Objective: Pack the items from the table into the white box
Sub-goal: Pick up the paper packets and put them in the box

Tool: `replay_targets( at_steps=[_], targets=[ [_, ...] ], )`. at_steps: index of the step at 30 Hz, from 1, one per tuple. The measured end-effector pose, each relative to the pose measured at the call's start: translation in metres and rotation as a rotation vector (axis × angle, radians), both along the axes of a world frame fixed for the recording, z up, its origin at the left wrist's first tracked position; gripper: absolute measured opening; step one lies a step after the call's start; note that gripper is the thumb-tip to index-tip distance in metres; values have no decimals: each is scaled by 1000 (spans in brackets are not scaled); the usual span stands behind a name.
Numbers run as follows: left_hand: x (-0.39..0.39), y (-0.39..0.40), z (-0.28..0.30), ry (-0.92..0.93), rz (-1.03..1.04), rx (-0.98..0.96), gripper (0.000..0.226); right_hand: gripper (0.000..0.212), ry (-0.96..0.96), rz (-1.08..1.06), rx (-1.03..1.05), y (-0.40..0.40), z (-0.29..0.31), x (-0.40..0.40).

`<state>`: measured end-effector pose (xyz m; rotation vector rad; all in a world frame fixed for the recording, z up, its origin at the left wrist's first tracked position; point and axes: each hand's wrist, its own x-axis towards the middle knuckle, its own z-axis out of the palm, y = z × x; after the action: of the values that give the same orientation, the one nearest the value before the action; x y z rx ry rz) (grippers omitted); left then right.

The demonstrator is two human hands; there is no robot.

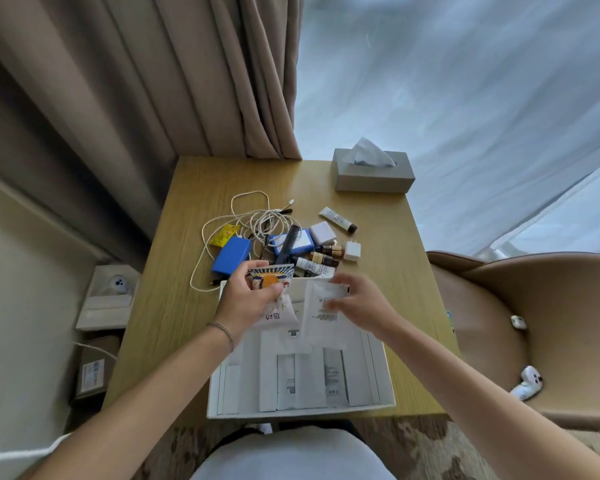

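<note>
Over a small wooden table (174, 306) set against beige curtains (153, 81), a person's 2 bare hands work above an open white box (374, 368) at the table's near edge, as seen from the head camera. Left hand (246, 299), a thin band at its wrist, has fingers closed on a colourful snack packet (272, 277) held over the box's far rim. Right hand (357, 303) pinches a white sachet (323, 306) with printed text, also above the box; the hand is blurred. Flat white cartons lie in rows inside the box. Beyond it, unpacked items sit in a loose heap: a tangled white cable (253, 216), a blue power bank (231, 259), a yellow packet (224, 234), a black comb (288, 245) across a blue case, a white square charger (322, 233), a white plug adapter (352, 251), 2 small brown bottles (329, 252) and a white tube (336, 219). A grey tissue box (373, 176) stands at the far right corner. A tan chair (520, 327) sits to the right.
</note>
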<state>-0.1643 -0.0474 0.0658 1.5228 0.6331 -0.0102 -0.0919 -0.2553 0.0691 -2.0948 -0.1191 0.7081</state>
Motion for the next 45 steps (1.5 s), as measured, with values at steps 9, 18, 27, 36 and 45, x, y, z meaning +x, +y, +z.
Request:
replay_targets(
  at_steps=[9, 18, 27, 36, 45],
  targets=[
    [-30, 18, -8, 46, 3, -18, 44, 29, 62, 297, -292, 24, -68, -43],
    [-40, 21, -10, 74, -12, 5, 45, 27, 18, 335, -435, 31, -113, -61],
    [-30, 8, -17, 169, -136, 112, 36, 20, -418, 417, -518, 31, -86, -59],
    [-20, -31, -48, 254, -372, 216, 35, 17, -477, 60, -276, -10, -29, -15],
    [-15, -78, -76, 278, -629, 492, 28, 19, -451, 6, -185, -15, -28, -24]
  ],
)
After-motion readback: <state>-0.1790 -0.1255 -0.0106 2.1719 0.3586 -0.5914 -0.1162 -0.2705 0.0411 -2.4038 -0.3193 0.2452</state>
